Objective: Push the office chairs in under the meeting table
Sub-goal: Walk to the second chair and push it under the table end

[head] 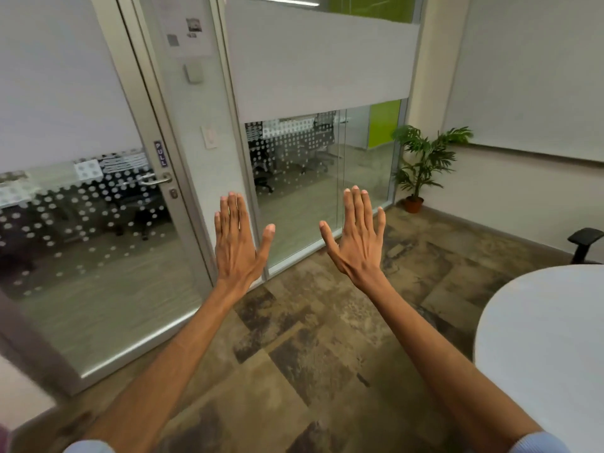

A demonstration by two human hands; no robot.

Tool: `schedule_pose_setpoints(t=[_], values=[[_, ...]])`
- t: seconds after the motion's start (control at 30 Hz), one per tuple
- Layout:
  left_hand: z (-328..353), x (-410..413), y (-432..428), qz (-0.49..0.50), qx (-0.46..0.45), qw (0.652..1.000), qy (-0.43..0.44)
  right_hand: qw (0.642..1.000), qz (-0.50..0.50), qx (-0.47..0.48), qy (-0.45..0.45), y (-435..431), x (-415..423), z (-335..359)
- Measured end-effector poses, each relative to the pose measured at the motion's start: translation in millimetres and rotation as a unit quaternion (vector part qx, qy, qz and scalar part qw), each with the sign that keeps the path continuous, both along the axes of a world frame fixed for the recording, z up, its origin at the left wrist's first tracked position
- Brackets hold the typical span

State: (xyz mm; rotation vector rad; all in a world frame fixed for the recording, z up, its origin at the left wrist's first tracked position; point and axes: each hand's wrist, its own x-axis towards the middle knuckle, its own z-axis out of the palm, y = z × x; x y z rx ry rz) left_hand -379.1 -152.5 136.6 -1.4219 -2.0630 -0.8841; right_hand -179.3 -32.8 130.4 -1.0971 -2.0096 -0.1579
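Note:
My left hand (237,238) and my right hand (358,237) are stretched out in front of me at chest height, backs up, fingers straight and apart, holding nothing. The rounded end of the white meeting table (539,335) shows at the right edge. Beyond it, only the black armrest of an office chair (585,241) is in view; the rest of the chair is cut off by the frame. Both hands are well to the left of the table and the chair, over bare floor.
A glass wall with a frosted band and a glass door (98,223) marked PULL stands ahead and to the left. A potted plant (421,168) sits in the far corner. Mottled brown carpet (310,354) covers the floor between me and the glass.

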Motion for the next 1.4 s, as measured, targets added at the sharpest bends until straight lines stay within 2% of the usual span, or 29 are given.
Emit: schedule_pose_setpoints(t=[0.33, 0.67, 0.93, 1.4], values=[[6, -62, 192, -0.086, 0.012, 0.996, 0.002, 0.996, -0.093, 0.016, 0.004, 156, -48, 9], [-16, -52, 405, -0.161, 0.007, 0.987, 0.002, 0.987, -0.163, 0.012, -0.002, 345, -41, -16], [0, -3, 610, -0.219, 0.009, 0.976, 0.000, 0.974, -0.223, 0.022, 0.017, 517, 10, 3], [-10, 110, 936, -0.363, -0.003, 0.932, -0.016, 0.933, -0.360, 0.014, 0.007, 775, 123, -20]])
